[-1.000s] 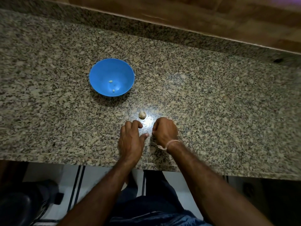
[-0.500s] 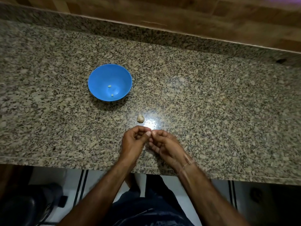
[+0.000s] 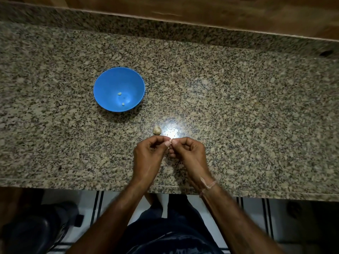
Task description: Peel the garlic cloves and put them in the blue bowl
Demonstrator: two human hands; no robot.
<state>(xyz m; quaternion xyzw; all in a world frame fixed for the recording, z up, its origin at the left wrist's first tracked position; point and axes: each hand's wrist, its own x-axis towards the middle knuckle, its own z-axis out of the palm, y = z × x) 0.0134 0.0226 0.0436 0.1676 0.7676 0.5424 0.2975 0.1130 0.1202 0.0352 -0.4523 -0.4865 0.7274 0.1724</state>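
Hands: left hand (image 3: 146,154) and right hand (image 3: 189,153) each pinched one clove (image 3: 170,143) at the fingertips, above the tabletop (image 3: 238,107).
Change: a second earlier both pressed on the tabletop; raised now, so peeling had likely begun.
Garlic: another piece (image 3: 157,129) lay just beyond.
Bowl: the bowl (image 3: 102,88), farther left, held two peeled cloves (image 3: 119,93).

Both forearms are bare as far as the lower edge of the view, and fine hair shows along the right one. The left hand (image 3: 146,156) and the right hand (image 3: 189,153) have short, pale thumbnails. A thin, pale pinkish thread (image 3: 208,186) circles the right wrist, at about four o'clock from the hands, in a couple of loose strands. At six o'clock, dark blue clothing (image 3: 170,235) with a faint sheen covers the legs.
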